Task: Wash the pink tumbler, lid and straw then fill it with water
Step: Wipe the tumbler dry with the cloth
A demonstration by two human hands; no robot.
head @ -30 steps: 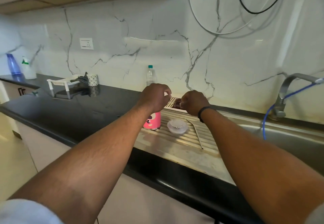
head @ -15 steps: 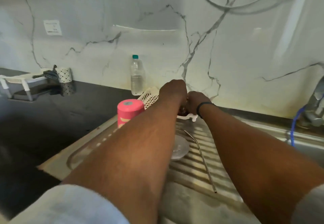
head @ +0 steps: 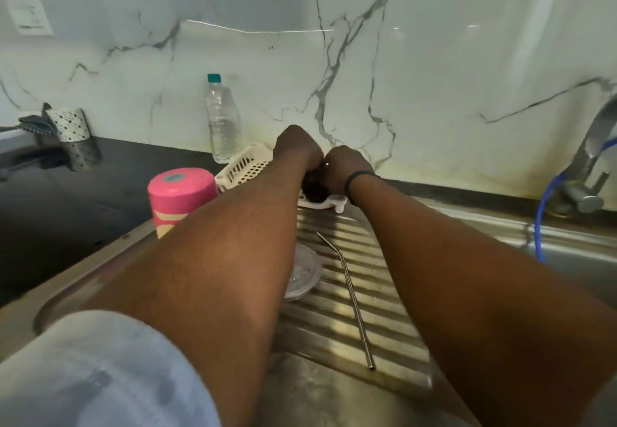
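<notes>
Both of your hands are at the back of the draining board, over the white plastic basket (head: 245,168) against the wall. Left hand (head: 297,148) and right hand (head: 344,166) are curled together around a dark, rough lump, probably a scrubber (head: 314,189); the fingers themselves are turned away from the camera, so you cannot tell exactly how they clamp it.

Task items, all untouched on the steel draining board (head: 334,336):
- Pink tumbler (head: 180,198): stands upside down at the left edge of the board, beside the black counter (head: 66,209), partly behind your left forearm. Judged rigid and light when empty, smooth-walled, so slippery once wet or soapy. Take it round the mid-body with a full wrap of the fingers, not by the rim.
- Lid (head: 302,273): clear plastic, lying flat between your forearms, mostly hidden by the left one. Thin and light, likely to skate on the ribbed steel. Pinch it at the edge.
- Straw (head: 347,289): metal, bent near its far end, lying along the ribs just right of the lid. Stiff, thin, prone to roll and slide toward the basin. Pick it up near the bend, where it lifts off the surface.

Also noted: a clear water bottle (head: 222,122) with a teal cap behind the basket, and the tap (head: 591,166) with a blue hose at far right.

Washing is not yet begun.
</notes>
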